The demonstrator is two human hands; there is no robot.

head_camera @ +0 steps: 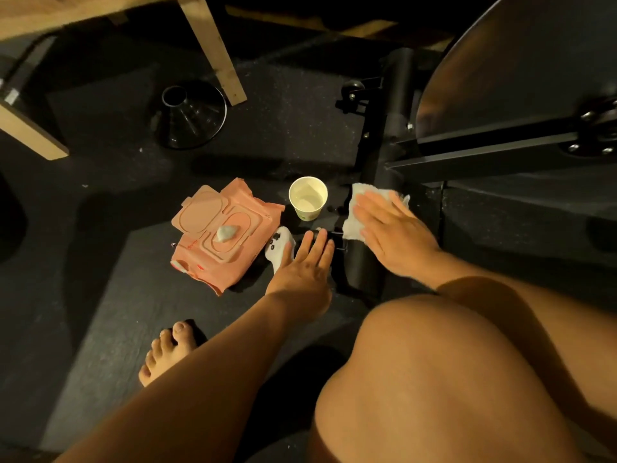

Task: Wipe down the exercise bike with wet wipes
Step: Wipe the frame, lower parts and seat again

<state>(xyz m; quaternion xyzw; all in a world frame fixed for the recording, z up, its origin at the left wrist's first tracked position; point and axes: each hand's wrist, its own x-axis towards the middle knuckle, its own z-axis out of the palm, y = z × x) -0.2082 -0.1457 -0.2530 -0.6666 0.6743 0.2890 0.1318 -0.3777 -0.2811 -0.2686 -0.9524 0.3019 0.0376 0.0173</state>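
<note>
The exercise bike's black base tube [364, 265] runs across the dark floor, with its frame bars [484, 155] and large flywheel disc [500, 61] to the right. My right hand [394, 228] lies flat with straight fingers on a white wet wipe [359, 208], pressing it onto the tube. My left hand [305, 262] rests with straight fingers on the floor beside the tube's near end. A pink wet wipes pack [223, 235] lies to the left, lid open, one wipe poking out.
A paper cup [307, 198] with liquid stands between the pack and the tube. A white controller [279, 247] lies by my left hand. A black funnel [192, 111] and wooden legs [213, 48] stand farther back. My knee [434, 379] and bare foot [167, 352] are in front.
</note>
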